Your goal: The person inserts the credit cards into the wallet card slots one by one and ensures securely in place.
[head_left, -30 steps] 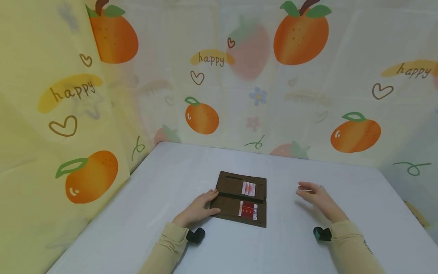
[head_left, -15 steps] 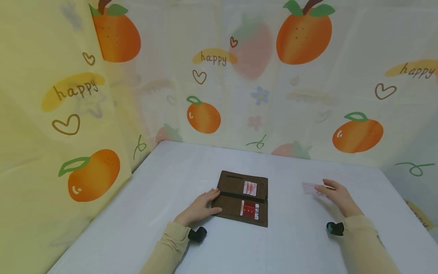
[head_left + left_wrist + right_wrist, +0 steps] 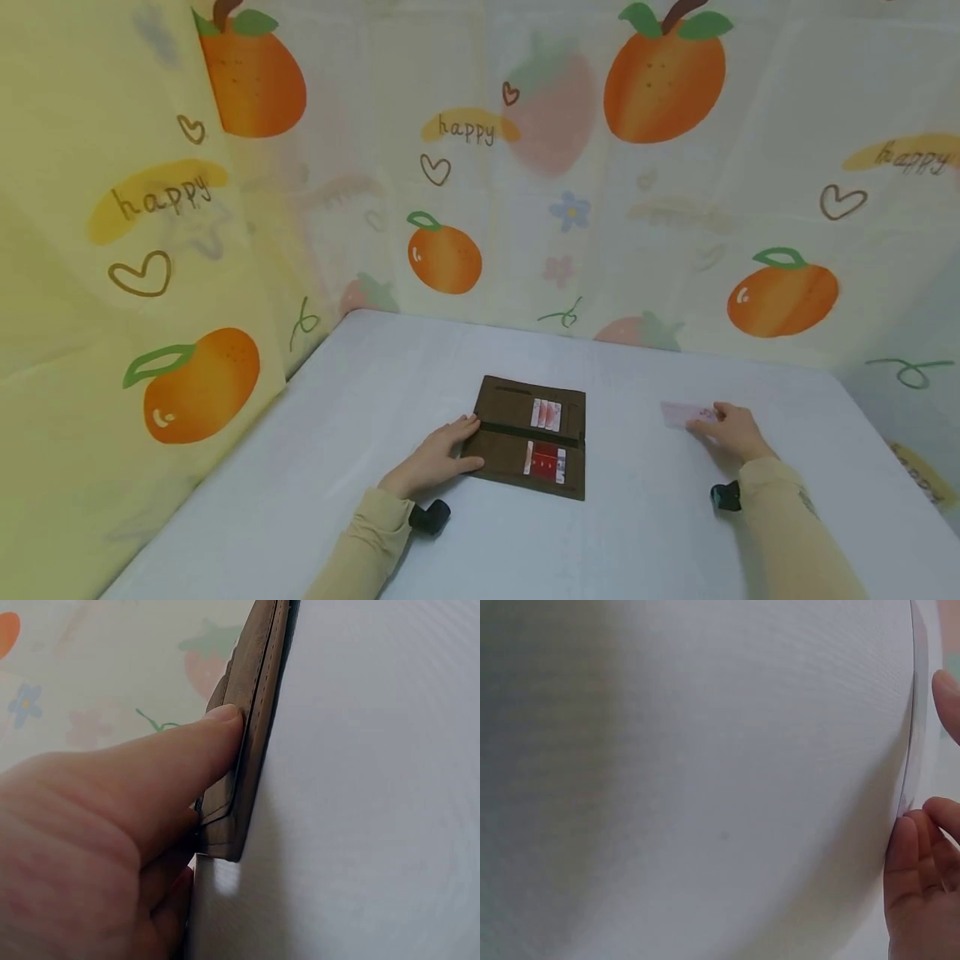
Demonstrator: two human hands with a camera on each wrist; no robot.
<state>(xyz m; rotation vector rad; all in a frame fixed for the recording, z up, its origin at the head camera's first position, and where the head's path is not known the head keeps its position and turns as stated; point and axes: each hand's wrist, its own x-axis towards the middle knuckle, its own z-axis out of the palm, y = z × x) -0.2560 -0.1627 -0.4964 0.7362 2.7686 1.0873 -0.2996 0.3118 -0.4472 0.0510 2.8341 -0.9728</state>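
An open brown wallet (image 3: 495,454) lies on the white table, its two halves spread toward and away from me. Cards (image 3: 545,461) show in its slots, red and white in the near half. My left hand (image 3: 423,462) rests at the wallet's left edge, fingers extended; its thumb (image 3: 202,742) lies on the near half in the left wrist view. Right of the wallet, my right hand (image 3: 738,433) pinches the right part of a pale pink-purple banknote (image 3: 677,415). The right wrist view shows the fingertips (image 3: 906,832) at the banknote's thin edge, close to the table.
White cloth covers the table (image 3: 630,517). Walls of fruit-printed cloth (image 3: 517,250) rise along the back and left. Another patterned cloth (image 3: 911,458) hangs at the right side.
My right hand moved right, uncovering the banknote, then shifted slightly back left onto it. The left hand and the wallet stay in place.
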